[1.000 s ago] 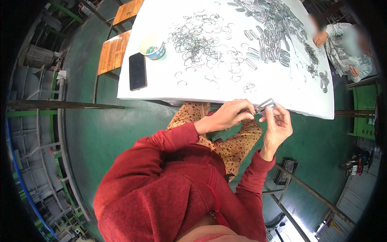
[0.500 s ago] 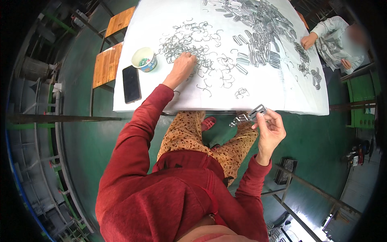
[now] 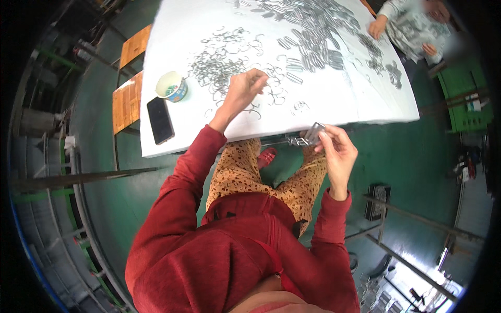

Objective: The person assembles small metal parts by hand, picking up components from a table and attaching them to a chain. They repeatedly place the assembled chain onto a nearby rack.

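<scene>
Closely pinched right grip (image 3: pixel 340 150), metal pieces (image 3: pixel 313 134)

The white table (image 3: pixel 339 96) bears a phone (image 3: pixel 160 121), tub (image 3: pixel 179 94), bent wires (image 3: pixel 211 63) and metal loops (image 3: pixel 311 49).

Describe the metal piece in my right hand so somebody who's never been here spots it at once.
Find the big white-topped table, then follow its near edge to the red-sleeved right hand. In its grip is a small silvery metal piece. Unlike the flat grey pieces and thin wire bits lying on the table, this one is held up off the surface.
</scene>
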A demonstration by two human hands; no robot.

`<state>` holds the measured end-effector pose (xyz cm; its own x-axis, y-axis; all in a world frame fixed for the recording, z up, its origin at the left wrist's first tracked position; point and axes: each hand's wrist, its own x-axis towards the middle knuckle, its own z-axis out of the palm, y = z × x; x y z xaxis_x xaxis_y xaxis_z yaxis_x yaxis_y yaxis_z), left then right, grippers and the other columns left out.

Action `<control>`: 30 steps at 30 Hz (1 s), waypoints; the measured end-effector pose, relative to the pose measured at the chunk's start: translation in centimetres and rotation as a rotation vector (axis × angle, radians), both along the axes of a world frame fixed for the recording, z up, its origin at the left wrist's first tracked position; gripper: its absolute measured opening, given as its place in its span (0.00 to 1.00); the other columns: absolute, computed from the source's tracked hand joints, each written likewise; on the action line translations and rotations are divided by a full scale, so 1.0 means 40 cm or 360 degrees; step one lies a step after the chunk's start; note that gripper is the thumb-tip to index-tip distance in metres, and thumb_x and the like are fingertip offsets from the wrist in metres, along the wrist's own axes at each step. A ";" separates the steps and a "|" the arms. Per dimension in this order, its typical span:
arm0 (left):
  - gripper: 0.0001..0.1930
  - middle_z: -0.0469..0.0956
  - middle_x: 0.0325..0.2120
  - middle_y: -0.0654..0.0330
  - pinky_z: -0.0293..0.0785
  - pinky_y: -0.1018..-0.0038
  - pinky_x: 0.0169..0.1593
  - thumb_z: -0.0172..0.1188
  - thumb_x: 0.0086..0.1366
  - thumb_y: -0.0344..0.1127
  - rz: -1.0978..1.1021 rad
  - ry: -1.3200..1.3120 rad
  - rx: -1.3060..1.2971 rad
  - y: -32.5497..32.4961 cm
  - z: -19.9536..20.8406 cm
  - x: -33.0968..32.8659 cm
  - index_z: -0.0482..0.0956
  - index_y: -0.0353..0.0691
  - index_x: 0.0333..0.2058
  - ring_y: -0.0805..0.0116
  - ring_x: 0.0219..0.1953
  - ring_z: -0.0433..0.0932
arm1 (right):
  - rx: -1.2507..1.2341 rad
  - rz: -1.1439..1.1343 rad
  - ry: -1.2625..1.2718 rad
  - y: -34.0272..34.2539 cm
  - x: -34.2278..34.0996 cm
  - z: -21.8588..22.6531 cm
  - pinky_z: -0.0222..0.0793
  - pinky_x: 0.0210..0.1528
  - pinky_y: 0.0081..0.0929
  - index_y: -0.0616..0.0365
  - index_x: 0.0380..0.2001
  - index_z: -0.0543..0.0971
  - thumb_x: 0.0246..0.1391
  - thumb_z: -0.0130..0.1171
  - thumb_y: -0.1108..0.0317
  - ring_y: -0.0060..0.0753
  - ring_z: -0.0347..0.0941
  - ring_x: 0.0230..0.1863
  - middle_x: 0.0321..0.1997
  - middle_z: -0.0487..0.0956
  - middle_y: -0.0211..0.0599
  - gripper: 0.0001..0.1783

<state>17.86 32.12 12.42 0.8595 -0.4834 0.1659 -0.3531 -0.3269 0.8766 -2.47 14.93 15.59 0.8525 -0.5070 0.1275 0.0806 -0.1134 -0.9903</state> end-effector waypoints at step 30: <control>0.04 0.79 0.31 0.59 0.73 0.77 0.40 0.54 0.64 0.28 -0.0427 0.0426 -0.0555 -0.081 -0.014 -0.315 0.72 0.33 0.33 0.75 0.35 0.75 | -0.1446 0.0099 -0.0061 -0.129 0.410 -0.262 0.71 0.39 0.33 0.63 0.34 0.80 0.44 0.59 0.72 0.48 0.72 0.34 0.32 0.77 0.47 0.12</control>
